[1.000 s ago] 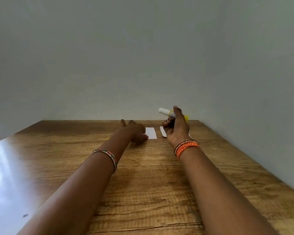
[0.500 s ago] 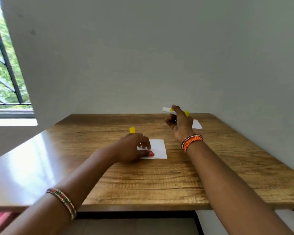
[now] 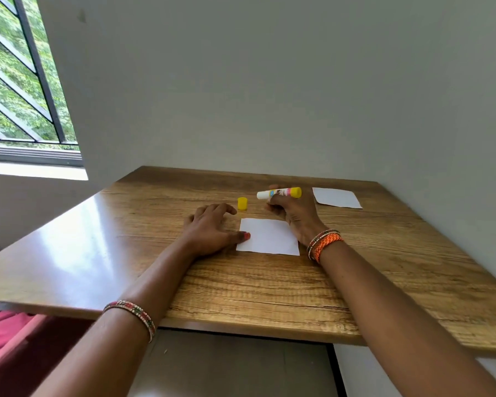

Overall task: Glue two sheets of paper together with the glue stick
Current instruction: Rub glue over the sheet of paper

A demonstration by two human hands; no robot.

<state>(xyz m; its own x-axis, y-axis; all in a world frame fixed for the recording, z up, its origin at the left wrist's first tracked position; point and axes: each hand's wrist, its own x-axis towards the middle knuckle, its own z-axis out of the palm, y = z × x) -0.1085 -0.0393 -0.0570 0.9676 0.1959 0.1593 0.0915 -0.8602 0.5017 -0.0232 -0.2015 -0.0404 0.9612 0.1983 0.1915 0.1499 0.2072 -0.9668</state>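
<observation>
Head view puts the uncapped glue stick (image 3: 279, 193) just right of centre, lying level in the curled fingers of the right hand (image 3: 294, 213), its white tip pointing to the frame's left above the far edge of a white sheet of paper (image 3: 269, 237) on the wooden table (image 3: 126, 253). At that sheet's left edge the left hand (image 3: 211, 229) lies flat with fingers spread, holding nothing, its thumb pressing the paper. The yellow cap (image 3: 242, 203) stands upright just beyond the left fingertips, and a second sheet (image 3: 336, 197) lies flat farther right, near the wall, well apart from the first.
</observation>
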